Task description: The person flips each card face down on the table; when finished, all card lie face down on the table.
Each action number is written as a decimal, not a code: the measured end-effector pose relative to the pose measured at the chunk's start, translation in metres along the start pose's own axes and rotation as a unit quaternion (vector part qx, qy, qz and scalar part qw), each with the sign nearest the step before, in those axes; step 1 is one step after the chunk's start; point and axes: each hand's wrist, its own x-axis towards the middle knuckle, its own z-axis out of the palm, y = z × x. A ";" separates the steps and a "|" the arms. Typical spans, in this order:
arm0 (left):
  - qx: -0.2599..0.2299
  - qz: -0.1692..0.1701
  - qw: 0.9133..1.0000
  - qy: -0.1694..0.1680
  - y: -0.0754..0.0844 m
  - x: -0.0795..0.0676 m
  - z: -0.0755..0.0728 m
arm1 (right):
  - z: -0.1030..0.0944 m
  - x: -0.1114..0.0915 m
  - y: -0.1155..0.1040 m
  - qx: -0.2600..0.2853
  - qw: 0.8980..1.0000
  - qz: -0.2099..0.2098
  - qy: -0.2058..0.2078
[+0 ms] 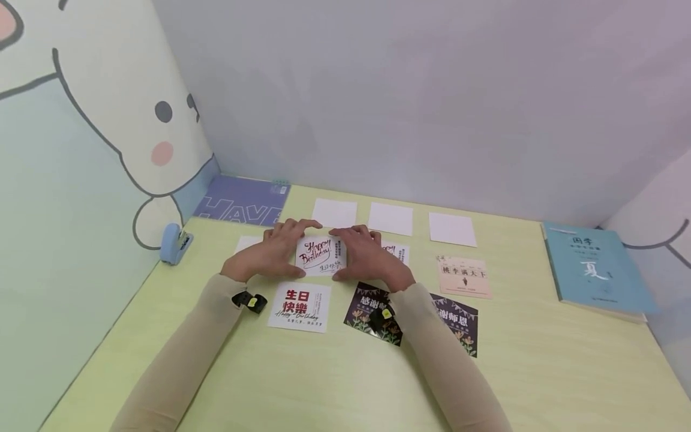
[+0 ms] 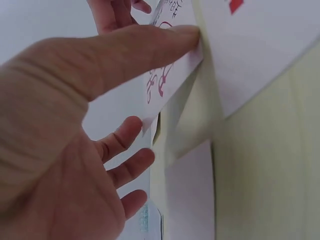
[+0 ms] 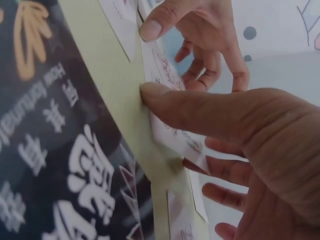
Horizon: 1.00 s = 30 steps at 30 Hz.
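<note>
Both hands hold a white "Happy Birthday!" card (image 1: 320, 257) between them over the table. My left hand (image 1: 274, 251) grips its left side, thumb at the near edge and fingers toward the far edge. On the other side my right hand (image 1: 370, 257) grips it the same way. In the left wrist view the card (image 2: 172, 82) stands tilted, its corner lifted above the tabletop. From the right wrist the card (image 3: 167, 135) shows between the thumb and the fingertips. A red-lettered birthday card (image 1: 299, 307) lies just nearer than the held one.
Three blank white cards (image 1: 391, 218) lie along the back. Two dark floral cards (image 1: 360, 309) and a pink card (image 1: 465, 276) lie to the right. A blue book (image 1: 596, 267) rests far right, a blue stapler (image 1: 174, 243) and a purple folder (image 1: 243, 201) at left.
</note>
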 end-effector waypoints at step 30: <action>0.015 0.124 0.984 0.123 0.024 0.004 0.005 | -0.029 -0.012 0.011 0.086 0.987 -0.108 0.075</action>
